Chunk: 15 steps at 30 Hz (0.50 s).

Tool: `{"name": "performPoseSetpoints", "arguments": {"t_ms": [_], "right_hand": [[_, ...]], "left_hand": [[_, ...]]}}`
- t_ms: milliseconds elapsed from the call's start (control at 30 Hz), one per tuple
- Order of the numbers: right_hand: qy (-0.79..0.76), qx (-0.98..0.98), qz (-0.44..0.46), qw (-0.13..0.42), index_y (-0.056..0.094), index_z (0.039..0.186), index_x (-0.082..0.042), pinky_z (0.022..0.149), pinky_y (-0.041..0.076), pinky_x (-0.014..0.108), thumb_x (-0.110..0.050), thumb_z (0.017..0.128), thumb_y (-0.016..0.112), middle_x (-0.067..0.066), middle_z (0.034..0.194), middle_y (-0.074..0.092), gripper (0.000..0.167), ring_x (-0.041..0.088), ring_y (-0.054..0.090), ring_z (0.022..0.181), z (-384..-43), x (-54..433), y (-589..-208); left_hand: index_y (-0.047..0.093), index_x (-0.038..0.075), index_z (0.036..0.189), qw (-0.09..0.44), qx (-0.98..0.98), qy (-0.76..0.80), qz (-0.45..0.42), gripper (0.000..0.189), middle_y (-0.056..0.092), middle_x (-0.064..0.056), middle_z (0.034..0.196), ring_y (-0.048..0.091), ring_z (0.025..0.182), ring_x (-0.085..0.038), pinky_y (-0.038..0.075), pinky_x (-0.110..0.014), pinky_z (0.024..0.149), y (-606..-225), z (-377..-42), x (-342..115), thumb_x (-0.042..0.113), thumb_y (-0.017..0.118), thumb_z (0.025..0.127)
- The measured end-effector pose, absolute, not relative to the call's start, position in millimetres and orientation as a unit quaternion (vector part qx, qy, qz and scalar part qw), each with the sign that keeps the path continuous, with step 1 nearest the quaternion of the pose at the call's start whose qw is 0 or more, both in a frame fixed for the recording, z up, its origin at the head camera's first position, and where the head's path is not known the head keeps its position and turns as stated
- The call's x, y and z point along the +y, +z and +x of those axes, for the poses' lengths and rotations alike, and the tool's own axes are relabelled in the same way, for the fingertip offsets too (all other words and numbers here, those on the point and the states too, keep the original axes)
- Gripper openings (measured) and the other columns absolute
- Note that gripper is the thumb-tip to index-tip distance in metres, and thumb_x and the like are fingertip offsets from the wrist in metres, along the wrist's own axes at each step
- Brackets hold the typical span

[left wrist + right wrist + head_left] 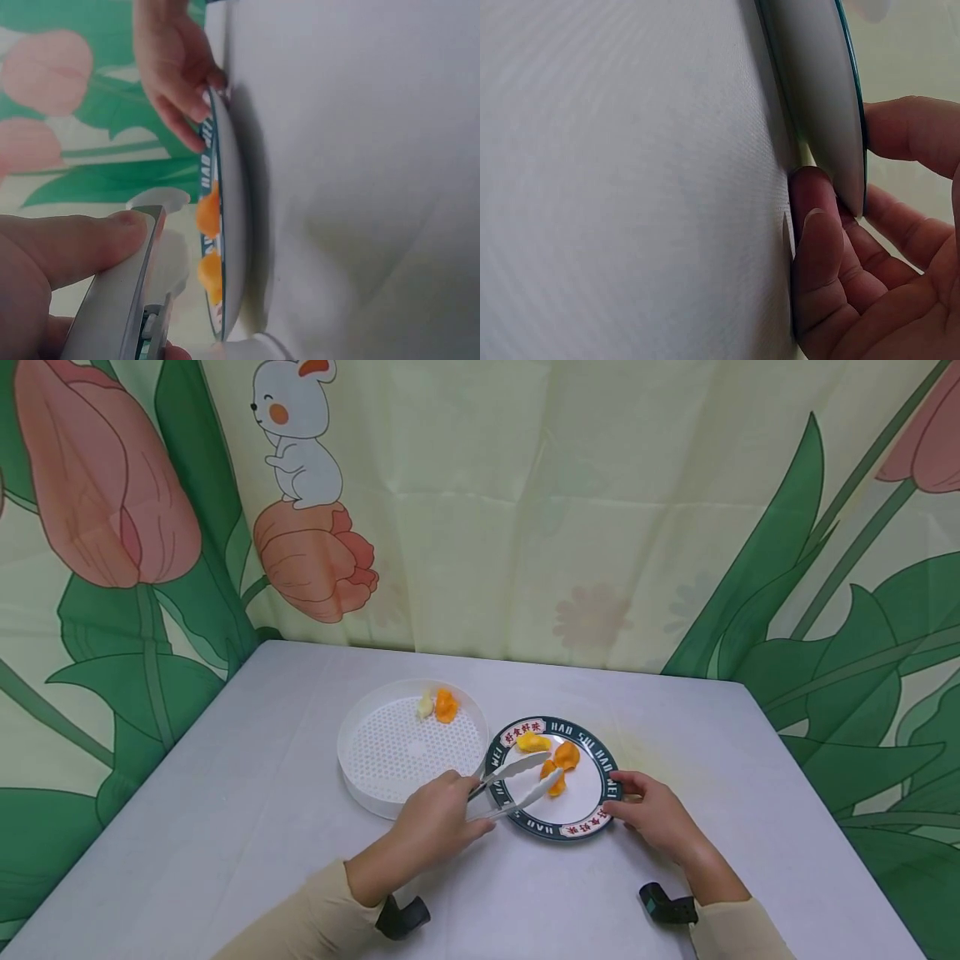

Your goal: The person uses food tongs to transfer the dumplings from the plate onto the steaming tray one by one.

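Observation:
My left hand [438,818] grips a pair of tongs [528,763], metal with pale, see-through ends. The tips stand a little apart over the plate, overlapping a small orange piece [557,787] in the head view. On the white plate with a dark, lettered rim [558,727] also lie a yellow piece [533,742] and another orange piece [567,755]. My right hand [663,818] pinches the plate's right edge; in the right wrist view, fingers [817,247] reach under the plate [817,82] and others lie on its upper side.
Left of the plate, close against it, stands a round white tray [405,752] with a perforated bottom. Inside, near its back wall, lie an orange piece [446,706] and a pale piece [425,705]. A white cloth covers the table [247,802]; a printed curtain [480,527] hangs behind.

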State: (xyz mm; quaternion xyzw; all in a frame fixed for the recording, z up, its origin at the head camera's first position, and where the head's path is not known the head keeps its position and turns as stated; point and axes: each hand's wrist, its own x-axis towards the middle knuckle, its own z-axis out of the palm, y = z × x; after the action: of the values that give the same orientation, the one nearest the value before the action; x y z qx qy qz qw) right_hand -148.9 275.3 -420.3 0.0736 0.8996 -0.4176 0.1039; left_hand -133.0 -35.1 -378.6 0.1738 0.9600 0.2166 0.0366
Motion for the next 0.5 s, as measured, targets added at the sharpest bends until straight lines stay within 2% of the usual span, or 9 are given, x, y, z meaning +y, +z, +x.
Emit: {"name": "performPoseSetpoints", "arguments": {"t_ms": [233, 500], "right_hand": [[-0.418, 0.900, 0.072, 0.102, 0.047, 0.144, 0.001, 0.085, 0.055, 0.039, -0.025, 0.089, 0.075, 0.027, 0.139, 0.050, 0.067, 0.038, 0.053, 0.116, -148.4, 274.9, -419.8], [-0.415, 0.902, 0.071, 0.102, 0.046, 0.144, 0.001, 0.085, 0.055, 0.039, -0.025, 0.089, 0.075, 0.028, 0.139, 0.050, 0.067, 0.038, 0.054, 0.115, -149.0, 275.4, -419.3]], "left_hand": [[0.070, 0.002, 0.116, 0.031, 0.959, 0.206, 0.190, 0.054, 0.056, -0.001, 0.081, 0.048, 0.064, -0.013, 0.041, -0.023, 0.054, -386.7, -132.3, -29.7, 0.037, 0.086, 0.079], [0.070, 0.002, 0.110, 0.013, 0.964, 0.185, 0.189, 0.050, 0.057, -0.003, 0.084, 0.048, 0.067, -0.014, 0.041, -0.025, 0.055, -388.3, -131.0, -27.3, 0.037, 0.087, 0.078]]}}
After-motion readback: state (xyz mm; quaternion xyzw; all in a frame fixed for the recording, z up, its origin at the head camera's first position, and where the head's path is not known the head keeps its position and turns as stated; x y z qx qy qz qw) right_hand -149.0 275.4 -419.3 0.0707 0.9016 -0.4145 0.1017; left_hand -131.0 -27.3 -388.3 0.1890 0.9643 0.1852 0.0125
